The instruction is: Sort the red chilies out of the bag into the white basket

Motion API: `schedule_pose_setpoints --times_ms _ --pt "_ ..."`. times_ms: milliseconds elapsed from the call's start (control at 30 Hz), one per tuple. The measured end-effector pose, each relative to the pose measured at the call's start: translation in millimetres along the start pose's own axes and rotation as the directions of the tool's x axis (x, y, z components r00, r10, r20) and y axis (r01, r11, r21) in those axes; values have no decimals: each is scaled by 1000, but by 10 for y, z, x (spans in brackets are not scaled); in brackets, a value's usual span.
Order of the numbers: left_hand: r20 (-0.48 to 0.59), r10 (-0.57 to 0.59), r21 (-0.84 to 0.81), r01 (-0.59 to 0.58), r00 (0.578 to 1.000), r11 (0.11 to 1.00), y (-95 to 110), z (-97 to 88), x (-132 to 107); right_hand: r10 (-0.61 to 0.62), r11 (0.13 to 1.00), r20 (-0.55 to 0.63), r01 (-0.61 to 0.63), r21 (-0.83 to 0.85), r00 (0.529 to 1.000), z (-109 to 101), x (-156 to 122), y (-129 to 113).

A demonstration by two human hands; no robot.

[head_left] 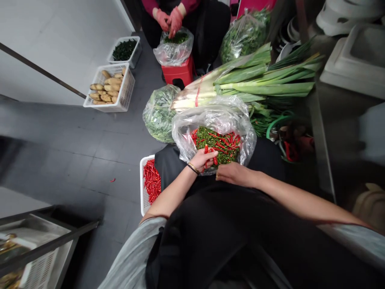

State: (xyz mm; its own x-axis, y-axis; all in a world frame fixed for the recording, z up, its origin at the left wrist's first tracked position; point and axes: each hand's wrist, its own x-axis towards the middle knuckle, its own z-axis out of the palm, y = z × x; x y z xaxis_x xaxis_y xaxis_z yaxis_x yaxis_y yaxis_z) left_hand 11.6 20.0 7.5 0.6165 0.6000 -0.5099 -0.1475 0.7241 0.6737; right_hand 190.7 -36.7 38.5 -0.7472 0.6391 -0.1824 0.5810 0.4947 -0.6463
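My left hand (202,160) is closed around a few red chili peppers (206,149) that stick out between the fingers. It is over the near side of a clear plastic bag (186,120) on my lap. Inside the bag lie red chilies (233,139) and a heap of green stems (207,134). My right hand (233,173) is at the bag's near edge, its fingers curled inward; what they hold, if anything, is hidden. By my left thigh, a white basket (142,176) contains many red chilies without visible stems (152,182).
Bundled leeks (240,86) and bagged greens (161,112) lie beyond my lap. A co-worker's pink-gloved hands (171,20) are over a bag on a red stool (177,74). A root-vegetable basket (128,88) stands left, a green-rimmed bucket (270,130) right. A metal rack (60,245) stands near left.
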Motion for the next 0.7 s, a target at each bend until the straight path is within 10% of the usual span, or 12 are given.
schedule_pose_setpoints --times_ms 267,433,600,700 --pt "-16 69 -255 -71 997 964 90 -257 11 485 807 -212 -527 -265 848 -279 375 368" --pt "-92 113 -177 -128 989 976 77 -233 -29 475 828 -131 -492 -269 870 -273 735 431" --pt "-118 149 77 -140 982 987 148 -65 25 462 866 -207 -388 316 862 -460 498 427" --pt "-15 140 109 -137 990 985 254 94 115 381 919 -431 -283 274 818 -567 321 418"
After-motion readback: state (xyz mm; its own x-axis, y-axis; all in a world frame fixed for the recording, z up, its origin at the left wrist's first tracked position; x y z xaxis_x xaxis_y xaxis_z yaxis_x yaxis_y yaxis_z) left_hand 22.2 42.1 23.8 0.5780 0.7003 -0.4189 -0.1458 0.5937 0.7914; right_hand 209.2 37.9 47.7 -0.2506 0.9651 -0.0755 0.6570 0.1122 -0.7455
